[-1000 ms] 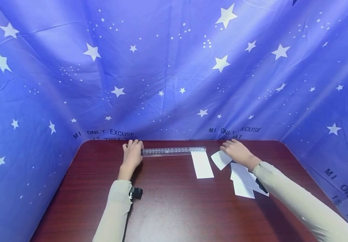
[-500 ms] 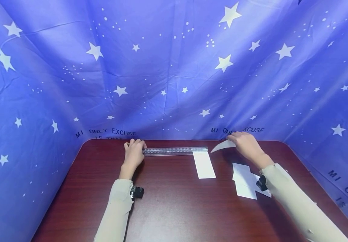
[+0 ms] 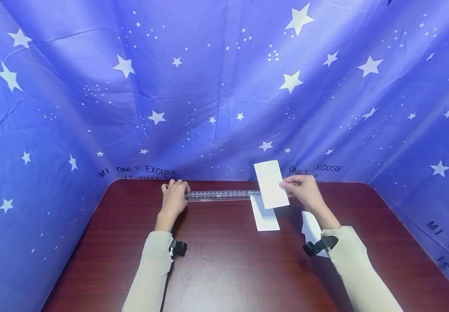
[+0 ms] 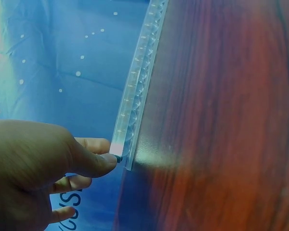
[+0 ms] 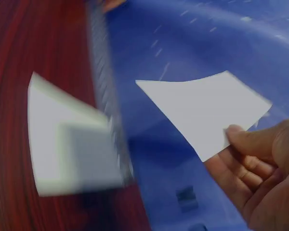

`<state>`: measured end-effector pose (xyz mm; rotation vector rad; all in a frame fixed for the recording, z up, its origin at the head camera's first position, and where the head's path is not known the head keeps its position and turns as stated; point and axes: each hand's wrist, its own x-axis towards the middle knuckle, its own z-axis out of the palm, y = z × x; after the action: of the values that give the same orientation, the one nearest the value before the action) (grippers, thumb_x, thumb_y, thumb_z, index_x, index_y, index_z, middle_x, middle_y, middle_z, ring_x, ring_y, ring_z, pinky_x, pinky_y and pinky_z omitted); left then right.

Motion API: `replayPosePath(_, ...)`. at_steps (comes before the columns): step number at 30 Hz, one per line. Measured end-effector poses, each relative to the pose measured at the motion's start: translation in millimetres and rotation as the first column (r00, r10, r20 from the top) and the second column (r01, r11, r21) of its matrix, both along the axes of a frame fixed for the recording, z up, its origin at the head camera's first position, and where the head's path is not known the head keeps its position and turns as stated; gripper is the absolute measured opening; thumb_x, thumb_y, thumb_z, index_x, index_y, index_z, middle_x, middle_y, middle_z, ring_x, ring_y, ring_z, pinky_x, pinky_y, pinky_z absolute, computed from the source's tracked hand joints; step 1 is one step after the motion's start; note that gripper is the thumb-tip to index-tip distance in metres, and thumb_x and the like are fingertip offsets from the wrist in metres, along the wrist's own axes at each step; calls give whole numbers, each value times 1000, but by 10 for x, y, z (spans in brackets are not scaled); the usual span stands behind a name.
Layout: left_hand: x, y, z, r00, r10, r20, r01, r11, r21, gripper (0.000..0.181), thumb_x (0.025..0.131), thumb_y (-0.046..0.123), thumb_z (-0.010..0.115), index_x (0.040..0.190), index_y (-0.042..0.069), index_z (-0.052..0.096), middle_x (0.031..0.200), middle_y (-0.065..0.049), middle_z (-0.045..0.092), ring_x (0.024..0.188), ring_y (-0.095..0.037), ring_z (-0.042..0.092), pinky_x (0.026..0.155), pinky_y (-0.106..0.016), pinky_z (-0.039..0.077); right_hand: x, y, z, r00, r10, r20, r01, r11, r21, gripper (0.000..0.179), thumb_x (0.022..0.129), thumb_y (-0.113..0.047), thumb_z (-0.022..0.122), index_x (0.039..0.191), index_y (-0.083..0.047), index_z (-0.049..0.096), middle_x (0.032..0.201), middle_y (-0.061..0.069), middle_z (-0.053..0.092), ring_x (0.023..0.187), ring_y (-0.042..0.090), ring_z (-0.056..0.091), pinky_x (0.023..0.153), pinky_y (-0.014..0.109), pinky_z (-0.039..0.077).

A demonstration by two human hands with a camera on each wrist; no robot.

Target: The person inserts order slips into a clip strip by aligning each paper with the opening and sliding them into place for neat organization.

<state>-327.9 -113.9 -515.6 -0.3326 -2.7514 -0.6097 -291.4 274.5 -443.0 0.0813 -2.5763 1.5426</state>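
Note:
A clear plastic ruler (image 3: 220,195) with a row of ring-like shapes lies along the far side of the table. My left hand (image 3: 174,199) pinches its left end between thumb and fingers, seen close up in the left wrist view. At its right end a white paper card (image 3: 265,221) lies flat. Above that card, my right hand (image 3: 305,193) holds up a second white card (image 3: 270,184), pinching one edge between thumb and fingers. In the right wrist view this raised card (image 5: 202,108) bends slightly, and a shadow falls on the lower card (image 5: 53,149).
More white cards (image 3: 309,227) lie overlapping at the right, partly hidden by my right wrist and its black strap (image 3: 319,246). A blue star-printed cloth (image 3: 193,86) hangs behind the dark red table (image 3: 224,260) and along both sides.
My right hand has lifted its card from beside the pile and moved it left, over the card at the ruler's right end. My left hand has stayed at the ruler's left end.

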Motion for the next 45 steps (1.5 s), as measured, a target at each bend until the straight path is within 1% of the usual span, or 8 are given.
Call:
replayPosePath(3,-17,-12,-13,1000,5,17,-5,1000,-8,21,77,-10,70,92,5,68,98,-12,67,104,-36,54,99,-59,33,7,-151,8,986,21,164,21,968,-250,20,93,0,68,106,14,70,81,1,77,67,4,70,67,27,61)
replayPosePath(7,-19,-10,-16,1000,9,21,-9,1000,-10,22,77,-11,71,91,5,68,98,-11,67,104,-35,53,99,-59,33,-15,-333,-48,953,77,293,62,897,-437,13,93,2,67,87,-6,75,73,-5,73,64,7,72,66,25,61)
replayPosePath(11,-13,-2,-15,1000,9,9,-9,1000,-11,22,76,-11,71,91,5,68,97,-11,67,103,-34,54,99,-58,34,-61,-488,-154,917,182,354,41,842,-537,26,95,4,63,79,-13,73,73,-2,74,66,8,72,66,24,61)
replayPosePath(15,-21,2,-7,1000,10,13,-10,1000,-19,22,76,-11,72,91,6,68,96,-11,67,102,-34,54,99,-58,34,-116,-643,-254,886,271,376,-12,825,-566,25,95,4,61,82,-13,73,76,-3,75,70,7,73,69,23,61)
replayPosePath(26,-44,19,-23,999,12,39,-11,999,-45,23,77,-9,73,94,6,68,97,-9,67,103,-32,54,100,-56,34,-276,-1035,-455,861,291,418,-25,844,-536,18,94,1,65,86,-13,74,74,-7,72,68,4,68,68,21,59)
replayPosePath(30,-42,5,-11,999,20,40,-19,999,-40,20,80,-8,72,94,6,68,97,-9,68,103,-32,54,100,-56,34,-311,-1139,-489,859,285,425,-37,863,-505,12,94,0,65,102,0,74,74,-7,72,68,3,68,67,21,59)
replayPosePath(35,-42,3,-14,999,20,32,-18,999,-48,22,78,-8,72,93,7,67,96,-9,67,103,-33,54,100,-56,34,-304,-1271,-569,858,278,431,-71,897,-437,32,94,0,66,121,17,63,76,-6,72,68,5,68,67,22,59)
replayPosePath(45,-75,-13,-58,1000,14,18,-14,999,-34,27,73,-11,72,93,6,68,99,-10,68,103,-33,55,100,-58,34,-274,-1557,-701,840,255,480,-130,952,-277,24,89,1,70,109,15,70,69,-3,69,60,5,63,60,22,58)
